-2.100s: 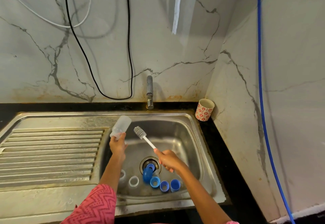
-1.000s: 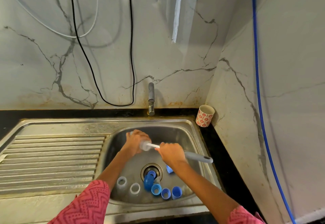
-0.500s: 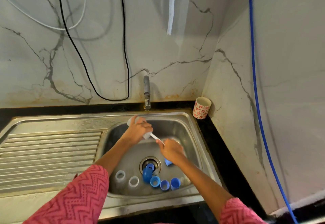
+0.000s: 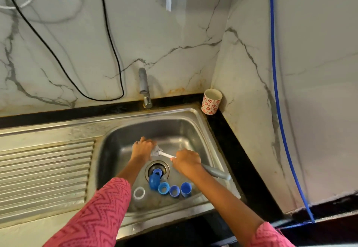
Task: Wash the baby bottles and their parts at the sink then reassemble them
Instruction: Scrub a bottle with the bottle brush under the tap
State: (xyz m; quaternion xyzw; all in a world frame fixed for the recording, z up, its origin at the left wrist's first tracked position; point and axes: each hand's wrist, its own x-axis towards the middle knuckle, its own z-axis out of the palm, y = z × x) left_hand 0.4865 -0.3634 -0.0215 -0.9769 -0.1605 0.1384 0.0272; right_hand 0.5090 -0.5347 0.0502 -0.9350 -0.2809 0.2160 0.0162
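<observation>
Left hand (image 4: 142, 148): I see its fingers curled round the clear bottle (image 4: 154, 150), over the basin of the sink (image 4: 201, 128).
Right hand (image 4: 186, 161): fingers closed round the bottle brush (image 4: 164, 154); grey handle sticks out behind them.
Brush head: at the bottle mouth, between both hands.
Parts: 4 blue caps (image 4: 174, 190) and 1 white ring (image 4: 139, 192) lie below the fingers, near the drain (image 4: 157, 169).

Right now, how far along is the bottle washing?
Early. Nothing looks finished or reassembled. In hand: the left hand holds a bottle while the right hand works the brush at its mouth. Left: blue caps and rings and a white ring lie loose in the sink.
</observation>
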